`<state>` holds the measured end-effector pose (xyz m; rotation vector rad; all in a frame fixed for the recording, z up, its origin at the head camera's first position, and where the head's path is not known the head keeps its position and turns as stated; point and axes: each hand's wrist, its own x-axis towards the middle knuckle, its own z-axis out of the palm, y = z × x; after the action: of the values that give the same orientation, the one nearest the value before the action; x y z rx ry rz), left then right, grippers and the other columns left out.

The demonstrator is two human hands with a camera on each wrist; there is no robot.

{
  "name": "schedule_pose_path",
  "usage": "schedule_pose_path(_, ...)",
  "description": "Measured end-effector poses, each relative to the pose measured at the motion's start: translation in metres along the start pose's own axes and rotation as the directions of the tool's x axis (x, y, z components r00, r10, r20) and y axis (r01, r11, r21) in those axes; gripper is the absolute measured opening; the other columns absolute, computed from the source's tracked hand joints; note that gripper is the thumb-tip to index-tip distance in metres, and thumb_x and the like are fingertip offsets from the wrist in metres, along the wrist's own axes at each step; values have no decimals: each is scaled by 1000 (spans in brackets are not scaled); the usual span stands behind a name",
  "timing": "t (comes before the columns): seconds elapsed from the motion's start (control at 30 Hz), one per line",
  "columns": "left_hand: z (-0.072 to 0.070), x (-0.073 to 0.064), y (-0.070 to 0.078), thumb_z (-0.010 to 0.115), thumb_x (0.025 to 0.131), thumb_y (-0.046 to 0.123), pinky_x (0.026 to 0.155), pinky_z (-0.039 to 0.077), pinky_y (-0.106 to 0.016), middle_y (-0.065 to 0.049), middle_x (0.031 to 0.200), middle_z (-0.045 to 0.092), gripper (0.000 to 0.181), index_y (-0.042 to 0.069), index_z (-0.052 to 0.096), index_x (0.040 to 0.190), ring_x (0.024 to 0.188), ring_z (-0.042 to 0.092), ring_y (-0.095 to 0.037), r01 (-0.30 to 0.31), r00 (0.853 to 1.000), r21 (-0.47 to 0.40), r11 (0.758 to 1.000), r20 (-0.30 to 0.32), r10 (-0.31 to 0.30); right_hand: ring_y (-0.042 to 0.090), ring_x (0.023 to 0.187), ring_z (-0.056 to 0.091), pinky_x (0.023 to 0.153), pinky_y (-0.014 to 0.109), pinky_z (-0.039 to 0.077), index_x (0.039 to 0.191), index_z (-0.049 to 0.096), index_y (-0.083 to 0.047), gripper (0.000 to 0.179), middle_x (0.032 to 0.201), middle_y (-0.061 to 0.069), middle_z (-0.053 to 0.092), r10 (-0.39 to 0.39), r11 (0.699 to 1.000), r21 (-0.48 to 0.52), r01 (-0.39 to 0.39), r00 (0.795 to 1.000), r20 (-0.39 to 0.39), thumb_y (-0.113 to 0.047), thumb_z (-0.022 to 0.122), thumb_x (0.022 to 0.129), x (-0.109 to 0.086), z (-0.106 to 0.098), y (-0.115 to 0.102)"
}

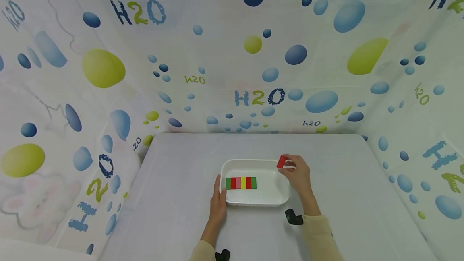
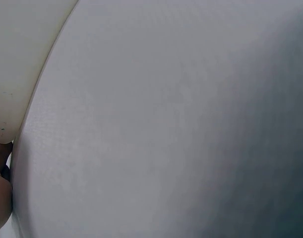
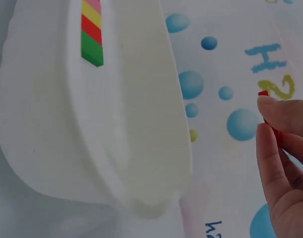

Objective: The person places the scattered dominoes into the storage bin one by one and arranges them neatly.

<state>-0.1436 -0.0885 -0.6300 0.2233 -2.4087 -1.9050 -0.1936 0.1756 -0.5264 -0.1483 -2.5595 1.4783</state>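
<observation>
A white tray (image 1: 253, 202) sits on the table with a row of coloured blocks (image 1: 241, 183) standing side by side in its left half: green, red, pink, yellow, red and green. My left hand (image 1: 218, 204) holds the tray at its left side, the thumb near the rim and the fingers along the outer wall. Only a small part of that hand (image 2: 0, 198) shows in the left wrist view. Between thumb and fingers my right hand (image 1: 299, 172) pinches a red block (image 1: 280, 161) above the tray's far right corner; in the right wrist view, fingers mostly cover this block (image 3: 263, 93).
The table (image 1: 174, 180) has a pale cover. Behind and beside it hang white sheets (image 1: 217, 51) printed with blue and green bubbles. Dark wrist devices (image 1: 293, 217) sit beside both sleeves.
</observation>
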Motion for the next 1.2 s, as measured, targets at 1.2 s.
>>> schedule_pose_path(1.2,-1,1,-4,39,104,23,113,31,-60,-9,160,29,56,25,19,157,145,30,-34,-68,998,-12,998,11,68,23,90,61,85,38,58,114,68,0,41,104,12,65,84,970,-244,-21,965,249,8,75,74,-4,77,22)
